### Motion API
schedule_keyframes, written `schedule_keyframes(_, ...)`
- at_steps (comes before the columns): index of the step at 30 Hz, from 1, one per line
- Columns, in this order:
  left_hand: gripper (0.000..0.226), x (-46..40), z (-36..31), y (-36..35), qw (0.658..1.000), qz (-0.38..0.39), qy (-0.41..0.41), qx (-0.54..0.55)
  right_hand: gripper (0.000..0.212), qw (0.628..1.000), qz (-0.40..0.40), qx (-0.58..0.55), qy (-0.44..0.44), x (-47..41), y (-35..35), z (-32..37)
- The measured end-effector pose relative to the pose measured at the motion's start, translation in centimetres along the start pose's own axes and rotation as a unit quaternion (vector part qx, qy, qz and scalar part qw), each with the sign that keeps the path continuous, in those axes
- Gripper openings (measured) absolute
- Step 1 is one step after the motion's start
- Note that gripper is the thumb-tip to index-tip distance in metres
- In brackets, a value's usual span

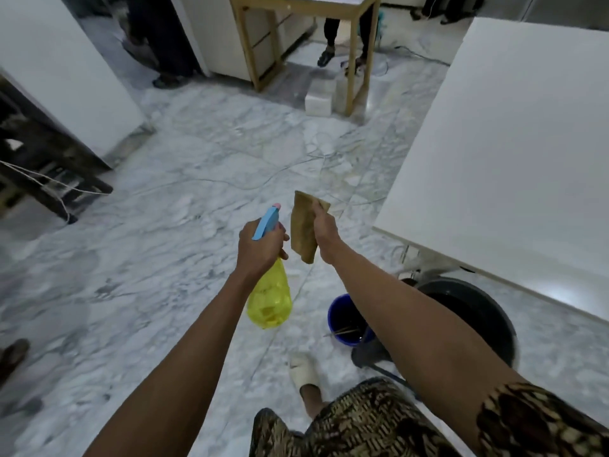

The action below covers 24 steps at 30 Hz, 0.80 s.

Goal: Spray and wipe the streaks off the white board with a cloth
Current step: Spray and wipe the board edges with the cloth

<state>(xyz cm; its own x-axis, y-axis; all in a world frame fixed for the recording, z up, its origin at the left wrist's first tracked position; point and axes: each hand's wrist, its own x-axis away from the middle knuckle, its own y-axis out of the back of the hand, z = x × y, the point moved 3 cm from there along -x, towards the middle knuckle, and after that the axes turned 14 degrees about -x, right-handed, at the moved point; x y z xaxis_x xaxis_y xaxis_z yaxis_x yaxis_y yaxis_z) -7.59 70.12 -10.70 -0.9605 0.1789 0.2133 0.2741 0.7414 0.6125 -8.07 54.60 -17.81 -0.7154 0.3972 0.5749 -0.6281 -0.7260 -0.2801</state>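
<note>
- Clearly, the left hand held the spray bottle in a closed grip; the right hand pinched the cloth.
- The white board lay to the right, apart from both; better to turn there, spray lightly, then wipe.

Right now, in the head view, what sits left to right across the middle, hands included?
Left hand gripping the yellow spray bottle → right hand holding the tan cloth → white board.
</note>
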Motion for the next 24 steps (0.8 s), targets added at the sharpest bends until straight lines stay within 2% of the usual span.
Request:
schedule_keyframes(4, 0.019, -5.8, 1.5, 5.3, 1.0, 0.004, -0.013, -0.014, 0.058, 1.0, 0.002, 0.0, -0.016, -2.8, -6.5, 0.0)
schedule_keyframes(9, 0.018, -13.8, 2.1, 8.9, 0.999, 0.032, -0.019, -0.022, 0.064, 1.0, -0.01, -0.012, 0.0, -7.1, -10.9, 1.8)
schedule_keyframes(17, 0.019, -28.8, -1.5, 11.5, 0.983, 0.109, -0.139, -0.042, 0.067, 0.983, -0.096, -0.151, 0.028, -16.8, -17.5, 5.1)
schedule_keyframes(20, 0.023, -34.0, -4.2, 10.4, 0.964, 0.163, -0.2, -0.061, 0.065, 0.968, -0.144, -0.197, 0.054, -19.2, -17.6, 6.2)
schedule_keyframes(24, 0.016, -37.0, -7.3, 7.0, 0.932, 0.24, -0.258, -0.088, 0.065, 0.941, -0.223, -0.24, 0.082, -19.1, -14.4, 6.9)
